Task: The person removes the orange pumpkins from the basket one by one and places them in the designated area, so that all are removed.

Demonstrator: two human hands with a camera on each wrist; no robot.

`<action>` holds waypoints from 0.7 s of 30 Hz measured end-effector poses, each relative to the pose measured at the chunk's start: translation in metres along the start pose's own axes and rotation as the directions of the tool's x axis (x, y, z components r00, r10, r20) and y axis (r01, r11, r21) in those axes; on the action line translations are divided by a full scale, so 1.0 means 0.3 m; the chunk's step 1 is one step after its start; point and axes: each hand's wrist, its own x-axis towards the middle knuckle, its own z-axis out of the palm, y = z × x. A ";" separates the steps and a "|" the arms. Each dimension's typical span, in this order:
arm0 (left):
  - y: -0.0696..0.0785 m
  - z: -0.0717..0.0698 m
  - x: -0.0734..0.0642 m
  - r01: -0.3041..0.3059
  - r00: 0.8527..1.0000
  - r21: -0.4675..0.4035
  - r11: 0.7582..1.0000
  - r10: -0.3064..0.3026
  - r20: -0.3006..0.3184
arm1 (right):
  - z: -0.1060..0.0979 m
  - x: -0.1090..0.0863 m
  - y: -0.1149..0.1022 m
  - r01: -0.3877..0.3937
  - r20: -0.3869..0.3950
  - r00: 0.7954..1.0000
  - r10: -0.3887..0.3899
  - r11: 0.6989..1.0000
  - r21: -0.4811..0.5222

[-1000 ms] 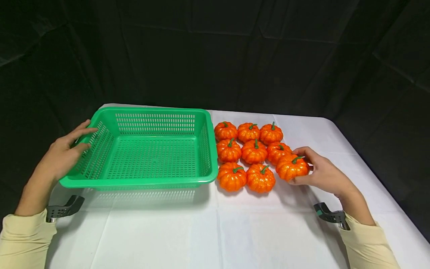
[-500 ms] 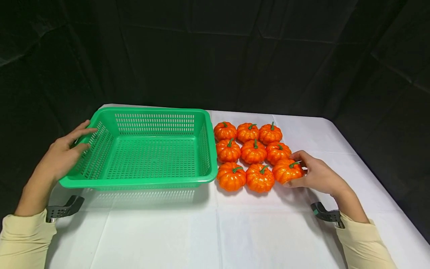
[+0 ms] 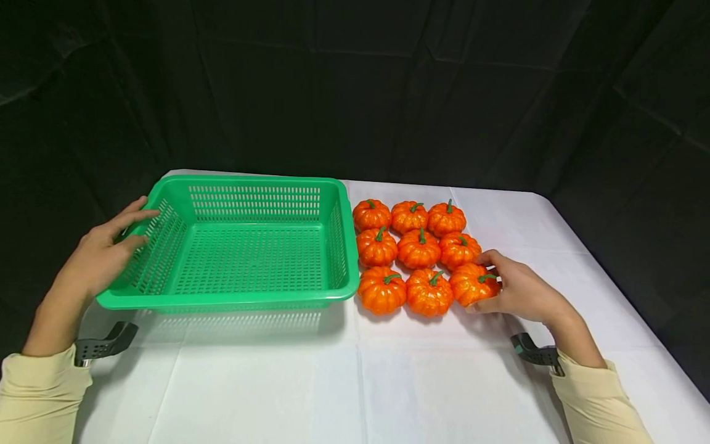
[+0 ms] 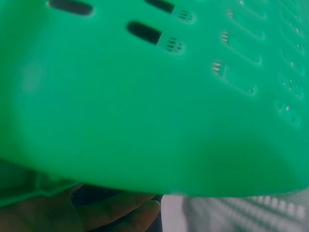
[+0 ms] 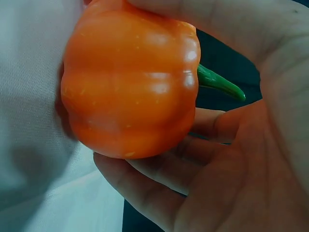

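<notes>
An orange toy pumpkin [image 3: 474,283] with a green stem sits on the white cloth at the front right corner of a block of similar pumpkins. My right hand [image 3: 521,288] grips it from the right; in the right wrist view the thumb and fingers lie round the pumpkin [image 5: 130,87] on opposite sides. At the left, a green plastic basket [image 3: 244,300] with slotted walls stands on the table, with nothing inside. My left hand [image 3: 100,256] holds its left rim, some fingers over the edge. The left wrist view shows the basket wall [image 4: 120,111] close up, with fingertips [image 4: 145,215] below the rim.
Several more pumpkins [image 3: 420,250] stand close together in rows beside the basket's right wall. A white cloth [image 3: 266,388] covers the table. A black curtain [image 3: 355,111] hangs behind it. Each wrist wears a dark mount [image 3: 108,345].
My right hand has brought the pumpkin left, to the end of the front row, and still holds it there. The left hand and the basket stay in place.
</notes>
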 end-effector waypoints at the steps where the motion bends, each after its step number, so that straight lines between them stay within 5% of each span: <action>1: 0.000 0.000 0.000 -0.001 1.000 0.003 1.000 0.001 -0.002 | 0.002 0.001 0.001 0.014 -0.002 1.000 -0.014 1.000 -0.006; 21: 0.014 0.010 0.005 0.046 0.999 0.034 0.998 -0.045 -0.022 | 0.017 -0.006 0.036 0.065 0.007 0.998 -0.065 0.998 0.017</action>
